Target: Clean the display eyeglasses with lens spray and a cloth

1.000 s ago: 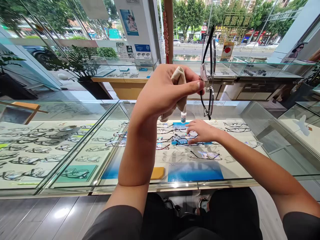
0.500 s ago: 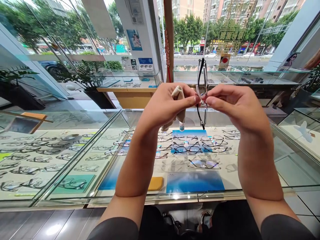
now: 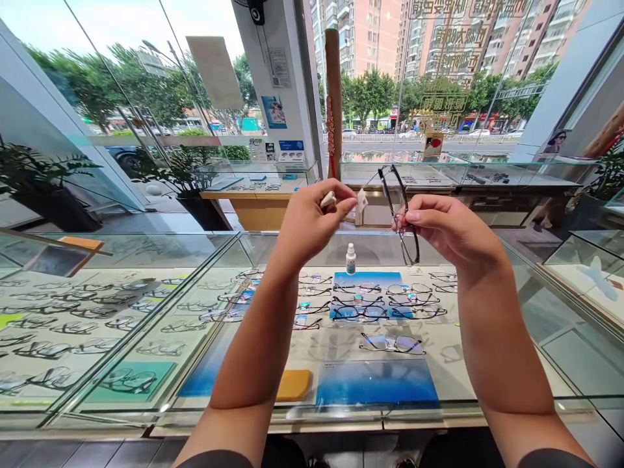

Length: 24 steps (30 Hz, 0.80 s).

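Dark-rimmed spectacles (image 3: 397,192): I am holding them on end above the glass surface (image 3: 341,419), right hand (image 3: 455,231) pinching near the bridge. I am judging them light, stiff, fragile at lenses and hinges; bridge or rim suits gripping. Left hand (image 3: 312,224) is clasping a pale cloth (image 3: 327,200). A white bottle (image 3: 350,260) is standing beyond.
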### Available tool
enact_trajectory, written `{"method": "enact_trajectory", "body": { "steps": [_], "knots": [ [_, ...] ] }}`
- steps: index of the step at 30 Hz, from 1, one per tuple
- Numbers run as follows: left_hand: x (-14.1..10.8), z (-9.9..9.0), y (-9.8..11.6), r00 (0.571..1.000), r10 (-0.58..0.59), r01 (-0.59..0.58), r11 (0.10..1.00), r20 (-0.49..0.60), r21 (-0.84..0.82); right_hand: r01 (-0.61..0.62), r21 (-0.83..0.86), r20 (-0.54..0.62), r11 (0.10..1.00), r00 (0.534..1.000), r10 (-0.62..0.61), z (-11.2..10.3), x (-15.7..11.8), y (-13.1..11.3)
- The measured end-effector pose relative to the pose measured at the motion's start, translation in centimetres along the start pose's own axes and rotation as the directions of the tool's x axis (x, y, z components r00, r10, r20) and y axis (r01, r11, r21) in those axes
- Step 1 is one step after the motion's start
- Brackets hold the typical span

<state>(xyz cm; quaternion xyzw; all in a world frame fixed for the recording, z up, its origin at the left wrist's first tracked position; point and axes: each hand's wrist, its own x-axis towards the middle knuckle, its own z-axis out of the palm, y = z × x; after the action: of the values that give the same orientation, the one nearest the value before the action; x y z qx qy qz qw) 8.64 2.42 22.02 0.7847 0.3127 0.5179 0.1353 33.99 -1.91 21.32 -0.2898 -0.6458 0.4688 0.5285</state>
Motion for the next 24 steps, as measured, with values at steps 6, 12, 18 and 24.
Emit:
{"method": "enact_trajectory", "body": {
  "steps": [6,12,18,24],
  "knots": [
    [0.4,-0.2,-1.4,0.963,0.184,-0.109,0.934,-0.197,0.34,-0.042,-0.087,0.073,0.995,0.996,0.048,-0.5,0.0,0.3],
    [0.1,0.1,-0.8,0.927,0.241,-0.121,0.918,-0.289,0.377,-0.035,0.09,0.002,0.995,0.999,0.035,0.0,0.0,0.3],
    [-1.2,1.6,1.7,0.925,0.346,-0.378,0.88,0.158,0.288,0.016,0.203,-0.008,0.979,1.0,-0.015,0.3,-0.2,0.0],
    [-1.8,4.3,1.9,0.888,0.331,-0.41,0.884,0.319,0.223,0.079,0.238,-0.048,0.968,0.996,-0.069,0.4,-0.1,0.1]
  ]
}}
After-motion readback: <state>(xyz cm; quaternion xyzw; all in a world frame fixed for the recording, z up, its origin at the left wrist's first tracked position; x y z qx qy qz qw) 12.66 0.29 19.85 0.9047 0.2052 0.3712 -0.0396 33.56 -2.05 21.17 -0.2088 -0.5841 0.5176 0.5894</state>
